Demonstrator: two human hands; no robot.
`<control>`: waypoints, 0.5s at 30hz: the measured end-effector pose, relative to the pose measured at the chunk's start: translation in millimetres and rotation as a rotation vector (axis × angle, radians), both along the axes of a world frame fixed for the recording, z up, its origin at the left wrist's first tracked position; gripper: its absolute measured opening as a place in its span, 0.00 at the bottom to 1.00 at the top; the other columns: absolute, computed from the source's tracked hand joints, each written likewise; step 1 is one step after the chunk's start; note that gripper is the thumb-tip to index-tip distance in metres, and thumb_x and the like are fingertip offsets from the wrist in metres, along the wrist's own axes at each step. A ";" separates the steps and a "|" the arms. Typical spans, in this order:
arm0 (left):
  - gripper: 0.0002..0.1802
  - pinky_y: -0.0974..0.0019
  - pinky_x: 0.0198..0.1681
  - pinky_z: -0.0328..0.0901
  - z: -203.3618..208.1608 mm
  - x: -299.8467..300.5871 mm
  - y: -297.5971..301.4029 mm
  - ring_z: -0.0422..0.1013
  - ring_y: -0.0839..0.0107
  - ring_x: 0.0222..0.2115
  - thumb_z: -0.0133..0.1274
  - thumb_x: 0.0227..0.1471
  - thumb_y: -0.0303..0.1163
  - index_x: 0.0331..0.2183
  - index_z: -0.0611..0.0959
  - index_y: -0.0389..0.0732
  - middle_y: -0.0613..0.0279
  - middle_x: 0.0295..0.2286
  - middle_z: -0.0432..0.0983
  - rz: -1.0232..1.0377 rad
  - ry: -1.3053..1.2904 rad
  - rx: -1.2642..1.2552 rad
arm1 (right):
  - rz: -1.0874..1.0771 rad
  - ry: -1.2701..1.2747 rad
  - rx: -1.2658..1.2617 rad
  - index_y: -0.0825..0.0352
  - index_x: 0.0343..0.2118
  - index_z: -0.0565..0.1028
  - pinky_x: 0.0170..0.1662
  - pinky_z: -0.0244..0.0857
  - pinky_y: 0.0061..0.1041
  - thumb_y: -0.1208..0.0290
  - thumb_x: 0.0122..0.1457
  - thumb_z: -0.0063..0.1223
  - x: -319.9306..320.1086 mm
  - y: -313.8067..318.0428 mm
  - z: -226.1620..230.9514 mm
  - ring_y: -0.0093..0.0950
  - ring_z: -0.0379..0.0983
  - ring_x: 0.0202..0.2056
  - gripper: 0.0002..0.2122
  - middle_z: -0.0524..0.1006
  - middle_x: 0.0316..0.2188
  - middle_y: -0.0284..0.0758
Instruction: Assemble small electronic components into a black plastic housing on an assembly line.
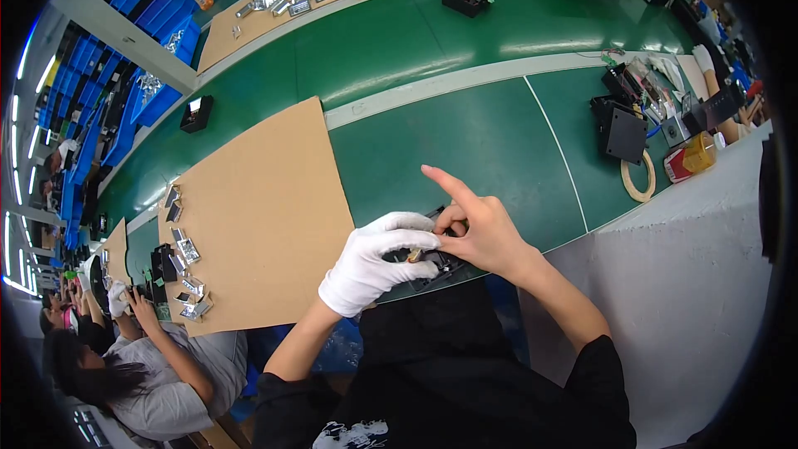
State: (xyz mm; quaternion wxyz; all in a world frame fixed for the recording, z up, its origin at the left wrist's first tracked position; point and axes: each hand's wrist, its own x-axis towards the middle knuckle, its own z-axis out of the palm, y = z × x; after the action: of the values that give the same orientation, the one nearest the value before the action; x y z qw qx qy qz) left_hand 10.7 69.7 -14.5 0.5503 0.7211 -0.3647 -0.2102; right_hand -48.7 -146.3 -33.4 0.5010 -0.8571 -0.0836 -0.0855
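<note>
My left hand [374,259], in a white glove, grips a small black part [432,264] at the near edge of the green belt [465,133]. My bare right hand [475,229] pinches the same part from the right, its forefinger stretched up and to the left. The hands cover most of the part.
A large brown cardboard sheet [258,216] lies left of my hands, with several small metal-and-black parts [187,262] along its left edge. A seated person [150,366] works at lower left. Black boxes [623,129], a tape ring [638,176] and a red-yellow container [690,158] stand at right.
</note>
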 end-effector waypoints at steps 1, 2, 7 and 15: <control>0.22 0.66 0.44 0.71 -2.3 0.8 2.1 0.77 0.68 0.41 0.72 0.42 0.23 0.44 0.89 0.42 0.60 0.48 0.80 0.028 0.044 -0.013 | 0.027 0.083 0.102 0.61 0.65 0.68 0.29 0.66 0.21 0.81 0.44 0.69 -1.0 -2.0 2.5 0.24 0.73 0.23 0.40 0.81 0.24 0.28; 0.22 0.66 0.44 0.71 -4.9 1.7 4.1 0.76 0.68 0.41 0.72 0.42 0.23 0.44 0.89 0.42 0.59 0.48 0.79 0.055 0.089 -0.026 | 0.053 0.167 0.204 0.61 0.63 0.70 0.31 0.67 0.21 0.81 0.44 0.69 -2.4 -4.6 5.2 0.25 0.74 0.25 0.38 0.81 0.26 0.29; 0.22 0.67 0.43 0.71 -3.5 1.2 6.4 0.76 0.68 0.40 0.72 0.42 0.23 0.44 0.90 0.43 0.58 0.49 0.79 0.160 0.169 -0.026 | 0.134 0.175 0.270 0.65 0.54 0.77 0.37 0.67 0.23 0.79 0.46 0.68 -13.5 1.8 2.5 0.28 0.74 0.35 0.28 0.80 0.41 0.35; 0.22 0.68 0.42 0.71 0.1 -5.0 -0.1 0.75 0.67 0.38 0.72 0.43 0.24 0.44 0.90 0.44 0.56 0.50 0.78 0.120 -0.136 0.086 | 0.086 0.071 0.091 0.70 0.41 0.81 0.50 0.64 0.28 0.76 0.48 0.67 -31.6 36.0 -4.8 0.35 0.66 0.53 0.15 0.68 0.60 0.43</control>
State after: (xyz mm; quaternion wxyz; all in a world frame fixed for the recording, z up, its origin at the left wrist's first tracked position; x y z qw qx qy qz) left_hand 5.7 69.6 -14.4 0.5043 0.7774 -0.3479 -0.1428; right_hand -80.2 -110.4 -38.2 0.5451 -0.8317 -0.0985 -0.0374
